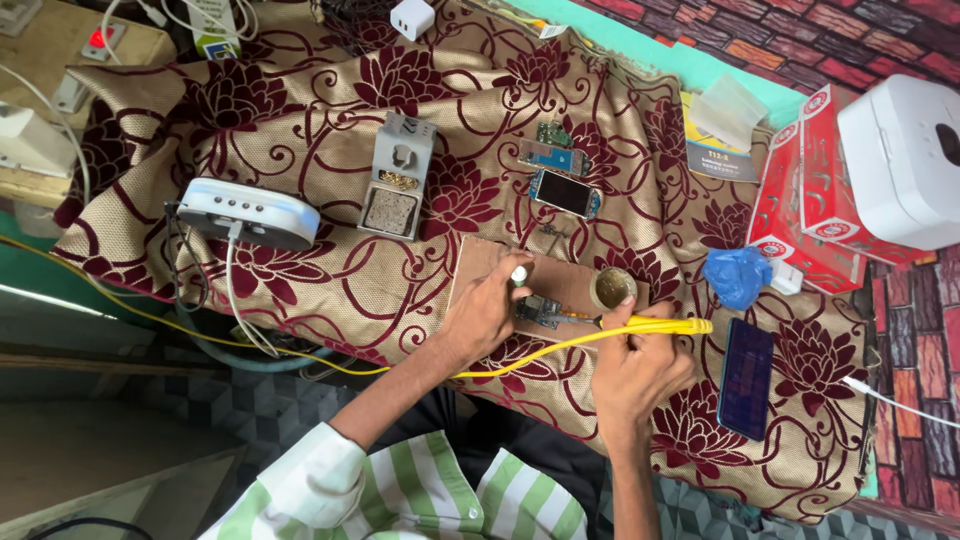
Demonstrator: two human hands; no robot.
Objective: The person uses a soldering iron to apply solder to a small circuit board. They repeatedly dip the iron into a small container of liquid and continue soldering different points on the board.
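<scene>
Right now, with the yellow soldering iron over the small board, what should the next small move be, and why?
Probably ease the soldering iron tip down onto the circuit board: the right hand aims it there, the left hand pins the board on the cardboard.

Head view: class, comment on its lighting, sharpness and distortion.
Head view: soft, even light, with only faint shadows under the left hand and right hand; the patterned cloth is sharp mid-frame; edges bow slightly from the wide lens; mild glare on the dark phone.

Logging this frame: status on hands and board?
Left hand pins small circuit board on cardboard. Right hand grips yellow soldering iron, tip at board. Flux tin close beside; nothing blocking.
</scene>
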